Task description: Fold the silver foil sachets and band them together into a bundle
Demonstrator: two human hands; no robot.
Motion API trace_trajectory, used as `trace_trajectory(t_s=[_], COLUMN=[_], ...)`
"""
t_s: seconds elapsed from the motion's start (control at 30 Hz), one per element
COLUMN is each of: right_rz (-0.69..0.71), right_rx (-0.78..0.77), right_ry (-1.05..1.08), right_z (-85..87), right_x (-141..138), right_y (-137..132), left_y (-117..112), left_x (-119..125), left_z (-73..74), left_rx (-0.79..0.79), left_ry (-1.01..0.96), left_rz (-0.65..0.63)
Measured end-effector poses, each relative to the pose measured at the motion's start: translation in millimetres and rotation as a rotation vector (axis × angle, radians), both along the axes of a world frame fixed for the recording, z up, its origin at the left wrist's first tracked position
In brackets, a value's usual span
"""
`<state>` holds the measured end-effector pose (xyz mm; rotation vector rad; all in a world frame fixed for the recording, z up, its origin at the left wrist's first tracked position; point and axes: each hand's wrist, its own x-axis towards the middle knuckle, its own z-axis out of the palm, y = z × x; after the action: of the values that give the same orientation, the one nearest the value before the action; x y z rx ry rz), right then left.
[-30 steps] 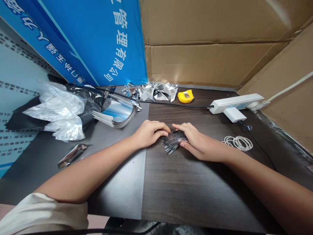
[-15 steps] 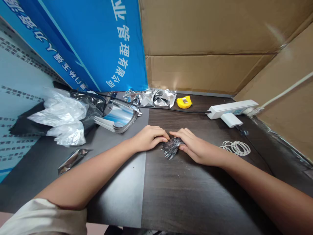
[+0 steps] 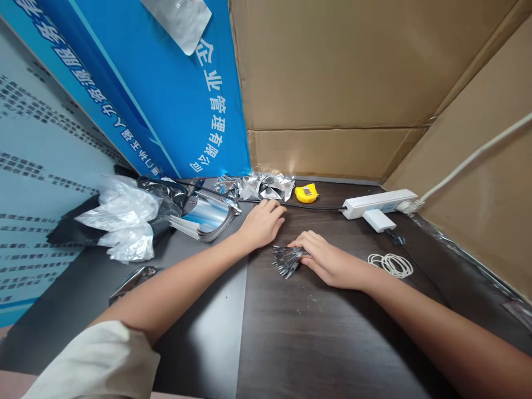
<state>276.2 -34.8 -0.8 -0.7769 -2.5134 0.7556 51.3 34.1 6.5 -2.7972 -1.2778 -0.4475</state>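
Observation:
A fanned stack of small silver foil pouches lies on the dark wooden table. My right hand rests flat on the stack's right side, fingers pressed down on it. My left hand has left the stack and stretches out toward the back, fingers loosely open, nearest to a pile of crumpled foil pouches and a black cable. It holds nothing.
A yellow tape measure and a white power strip sit at the back. White rubber bands lie to the right. A curved bundle of flat foil bags, clear plastic bags and one loose pouch lie left. Cardboard walls enclose the table.
My left hand let go of the pouch stack and moved back toward the crumpled foil pile. The right hand stayed on the stack. The camera tilted upward.

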Motion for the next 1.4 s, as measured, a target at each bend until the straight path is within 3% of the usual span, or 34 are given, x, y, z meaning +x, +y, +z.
trace_trajectory(t_s=[0.2, 0.37, 0.57, 0.73, 0.87, 0.97, 1.13, 1.27, 1.4], right_rz=[-0.004, -0.007, -0.002, 0.0, 0.003, 0.026, -0.007, 0.002, 0.073], right_rx=[0.02, 0.006, 0.002, -0.017, -0.025, -0.039, -0.107, -0.108, -0.098], right_ry=[0.023, 0.021, 0.021, 0.037, 0.048, 0.055, 0.025, -0.022, -0.015], right_z=[-4.1, -3.0, -0.4, -0.5, 1.1, 2.1, 2.4, 4.8, 8.1], right_x=[5.1, 6.1, 6.7, 6.8, 7.7, 10.0, 15.3, 17.4, 16.2], right_y=[4.6, 5.4, 5.4, 5.6, 6.1, 6.2, 5.1, 6.4, 7.6], left_y=[48.3, 58.3, 61.5, 56.2, 34.2, 9.2, -29.1, -40.7, -40.9], left_x=[33.2, 52.7, 58.1, 43.0, 13.2, -15.2, -48.9, -55.7, -55.1], left_z=[17.2, 20.9, 27.7, 59.5, 76.2, 66.0, 23.3, 1.1, -4.6], left_rx=[-0.033, -0.102, -0.134, -0.097, -0.159, -0.158, -0.152, -0.149, -0.137], left_ry=[-0.009, 0.04, 0.083, 0.005, -0.087, -0.105, -0.129, -0.167, -0.179], left_rz=[0.378, 0.574, 0.627, 0.637, 0.554, 0.426, 0.286, 0.254, 0.19])
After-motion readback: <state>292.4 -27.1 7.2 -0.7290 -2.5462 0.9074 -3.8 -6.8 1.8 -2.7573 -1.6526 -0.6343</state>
